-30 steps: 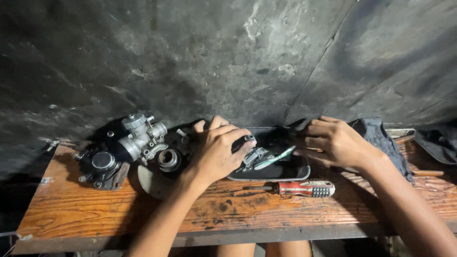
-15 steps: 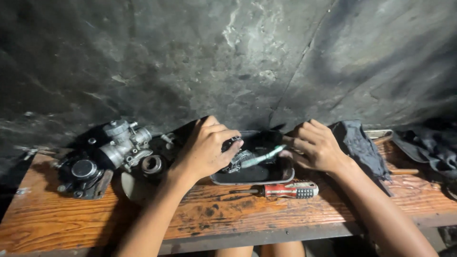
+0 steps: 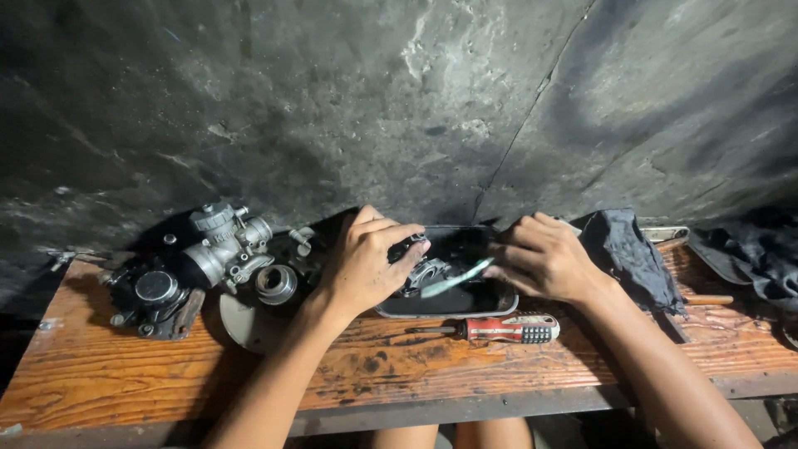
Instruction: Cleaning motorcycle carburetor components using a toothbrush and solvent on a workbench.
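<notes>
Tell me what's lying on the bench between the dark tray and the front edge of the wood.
In the head view, a screwdriver with a red and black handle lies flat on the wooden bench, just in front of the dark tray, its tip pointing toward the left hand side.

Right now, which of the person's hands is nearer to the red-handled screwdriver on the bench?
The right hand. It sits just above the screwdriver, close over its red handle. The left hand grips a metal part over the dark tray, farther off, up and left of the tip.

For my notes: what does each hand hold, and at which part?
Left hand: small metal part, gripped from above. Right hand: pale brush, by its handle end.
</notes>
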